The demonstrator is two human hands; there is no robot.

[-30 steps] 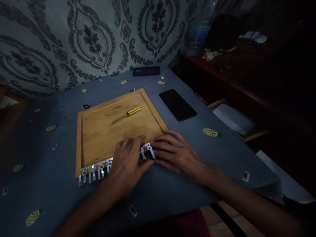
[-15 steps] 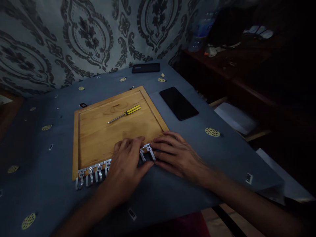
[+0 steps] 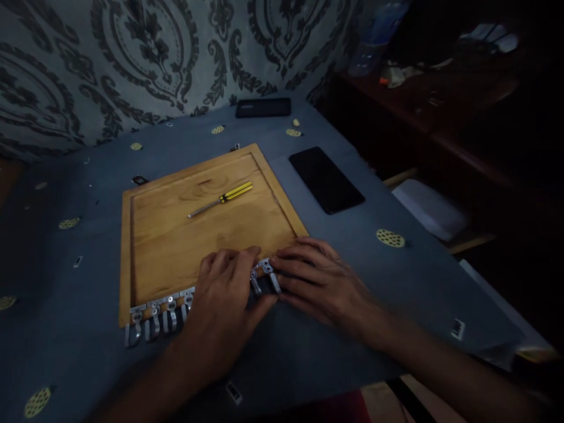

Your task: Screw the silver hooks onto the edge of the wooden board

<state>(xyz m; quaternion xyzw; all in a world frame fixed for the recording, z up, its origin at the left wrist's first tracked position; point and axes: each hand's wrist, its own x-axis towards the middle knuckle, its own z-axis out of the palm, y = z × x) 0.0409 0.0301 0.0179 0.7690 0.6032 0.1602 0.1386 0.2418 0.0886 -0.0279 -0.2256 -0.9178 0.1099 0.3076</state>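
A framed wooden board [image 3: 176,247] lies flat on the table. Along its near edge runs a rail of metal hooks [image 3: 171,302], the hooks jutting out past the board. My left hand [image 3: 224,299] is bent over the middle of this rail, fingers on the board side and thumb on the near side, and covers several hooks. At the right end, my right hand [image 3: 319,282] holds its fingertips against the last hook and the board's corner; the thumb is mostly hidden. On the board rests a screwdriver [image 3: 222,198] with a yellow and black handle.
A black phone [image 3: 326,180] lies right of the board. Farther back is a dark phone case [image 3: 263,107] by the patterned wall. Hanging hardware [image 3: 140,180] sticks out at the board's far edge. A plastic bottle [image 3: 374,41] stands on the dark furniture at right.
The view has shifted slightly, bringing the board a little closer. Both hands keep their places on the hook rail, and the screwdriver still lies on the board.
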